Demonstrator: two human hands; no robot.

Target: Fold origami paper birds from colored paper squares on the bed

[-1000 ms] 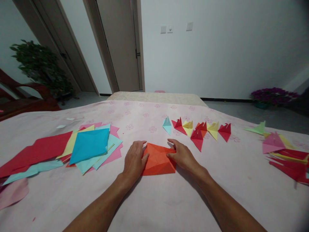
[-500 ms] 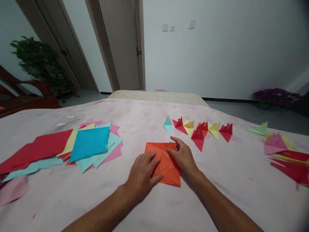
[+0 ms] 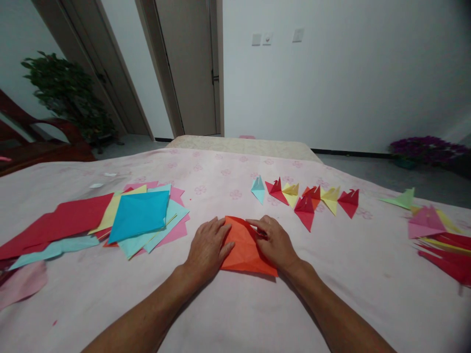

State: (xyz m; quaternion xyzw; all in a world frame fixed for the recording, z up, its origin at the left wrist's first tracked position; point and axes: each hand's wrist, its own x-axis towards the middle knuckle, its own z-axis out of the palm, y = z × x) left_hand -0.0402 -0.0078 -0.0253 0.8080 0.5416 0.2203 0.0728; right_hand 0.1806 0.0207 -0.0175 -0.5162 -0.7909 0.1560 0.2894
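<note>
A creased orange paper (image 3: 245,250) lies on the pink flowered cloth between my hands, its lower edge slightly raised. My left hand (image 3: 210,244) rests on the paper's left side with its fingers apart. At the upper right edge, my right hand (image 3: 274,240) pinches the paper between thumb and bent fingers. Beyond my right hand stand several folded paper birds, among them a light blue one (image 3: 258,189) and a red one (image 3: 305,211). To the left, a blue sheet (image 3: 140,215) tops a pile of coloured papers.
Red sheets (image 3: 73,215) and a pale pink piece (image 3: 25,284) lie at the far left. More folded papers, including a pink one (image 3: 426,223), are at the right edge. A beige surface (image 3: 243,143) adjoins the cloth's far edge.
My left hand has shifted left to the paper's side. The fingers of my right hand have curled in at the upper right edge, and the paper's edges have lifted a little.
</note>
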